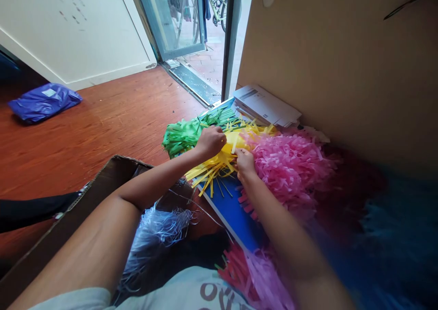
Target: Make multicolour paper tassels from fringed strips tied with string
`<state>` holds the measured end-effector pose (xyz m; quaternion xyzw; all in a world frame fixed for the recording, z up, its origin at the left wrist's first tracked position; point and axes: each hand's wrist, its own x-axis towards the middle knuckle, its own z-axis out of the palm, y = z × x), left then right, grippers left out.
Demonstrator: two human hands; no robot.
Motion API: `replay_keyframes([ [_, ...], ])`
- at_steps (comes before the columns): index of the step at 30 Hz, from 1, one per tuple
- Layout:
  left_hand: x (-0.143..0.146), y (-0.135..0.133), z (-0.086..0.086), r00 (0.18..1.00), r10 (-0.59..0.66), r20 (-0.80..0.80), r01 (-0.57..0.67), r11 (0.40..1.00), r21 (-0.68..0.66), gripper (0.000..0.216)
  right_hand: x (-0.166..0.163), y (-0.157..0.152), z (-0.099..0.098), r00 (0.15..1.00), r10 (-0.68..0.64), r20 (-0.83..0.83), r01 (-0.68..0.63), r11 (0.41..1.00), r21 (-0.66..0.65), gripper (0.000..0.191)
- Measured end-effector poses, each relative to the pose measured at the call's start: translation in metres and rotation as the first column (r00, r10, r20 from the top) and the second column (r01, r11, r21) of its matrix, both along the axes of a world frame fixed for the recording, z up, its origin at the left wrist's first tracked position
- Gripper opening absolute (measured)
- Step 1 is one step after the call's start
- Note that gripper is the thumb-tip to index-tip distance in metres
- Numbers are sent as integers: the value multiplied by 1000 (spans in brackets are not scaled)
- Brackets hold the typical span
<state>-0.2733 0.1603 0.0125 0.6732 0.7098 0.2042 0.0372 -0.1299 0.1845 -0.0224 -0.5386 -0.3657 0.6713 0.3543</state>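
Note:
A yellow fringed plastic pom-pom (237,140) lies on a blue board-like surface (236,205), its strips spread toward me. Over its left part, my left hand (212,142) is closed in a fist; what its fingers grip is hidden. My right hand (244,160) pinches a pale yellow strip (234,143) at the pom-pom's right side. A green pom-pom (185,134) sits just beyond my left hand. Touching the yellow one on the right is a large, fluffy pink pom-pom (290,162).
Flat white packages (267,105) are stacked by the wall. A brown cardboard box (112,173) stands at left, with silvery-white fringe (160,228) near it. Red strips (232,266) and pink fringe (267,282) are close to my body. A purple plastic package (46,101) lies on the floor; a glass door (178,18) stands ajar.

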Motion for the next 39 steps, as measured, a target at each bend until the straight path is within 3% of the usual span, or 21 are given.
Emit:
replay_keyframes([
  [2, -6, 6, 1, 983, 21, 185, -9, 998, -66, 12, 0, 0, 1, 1000, 5, 0, -5, 1000, -4, 18],
  [6, -20, 18, 1, 886, 83, 456, 25, 974, -226, 34, 1, 0, 1, 1000, 27, 12, -27, 1000, 10, 29],
  [8, -25, 23, 0, 845, 143, 515, 10, 959, -283, 38, 4, -3, 0, 1000, 11, 28, -13, 999, 53, 32],
  [11, -27, 26, 0, 844, 205, 495, -55, 952, -300, 34, 10, -10, 1, 992, -27, 123, -11, 954, 300, 33],
  [12, -25, 26, 0, 856, 218, 469, -86, 954, -286, 29, 13, -13, 2, 981, -56, 187, -34, 893, 448, 31],
  [14, -19, 25, 1, 879, 237, 414, -148, 961, -235, 19, 18, -18, 5, 941, -130, 313, -154, 659, 736, 26],
  [15, -14, 23, 2, 904, 236, 356, -171, 964, -204, 21, 20, -21, 7, 921, -161, 355, -227, 519, 824, 23],
  [17, -6, 22, 5, 965, 212, 157, -186, 969, -164, 35, 22, -24, 10, 894, -186, 407, -335, 323, 885, 20],
  [19, 1, 22, 10, 985, 164, -59, -172, 969, -175, 40, 22, -25, 13, 864, -192, 465, -425, 217, 879, 21],
  [21, 5, 26, 17, 978, 115, -175, -152, 965, -213, 33, 22, -24, 13, 801, -193, 567, -544, 160, 823, 26],
  [23, 6, 32, 25, 975, 95, -199, -142, 961, -235, 24, 21, -22, 11, 673, -181, 717, -701, 152, 697, 41],
  [25, 7, 37, 34, 966, 99, -239, -156, 960, -234, 23, 21, -20, 10, 492, -165, 855, -831, 206, 518, 54],
  [27, 8, 41, 42, 954, 113, -278, -178, 959, -221, 28, 21, -20, 11, 371, -175, 912, -879, 252, 406, 59],
  [30, 12, 44, 52, 942, 86, -325, -167, 959, -228, 28, 19, -20, 17, 372, -238, 897, -873, 238, 426, 63],
  [34, 19, 45, 60, 921, 46, -386, -153, 956, -250, 23, 16, -15, 27, 306, -159, 938, -897, 282, 341, 64],
  [37, 25, 45, 65, 903, 22, -429, -140, 959, -245, 19, 15, -10, 26, 316, -162, 935, -908, 233, 348, 68],
  [39, 29, 45, 71, 887, 27, -461, -137, 969, -207, 18, 15, -10, 22, 257, -121, 959, -927, 249, 280, 74],
])
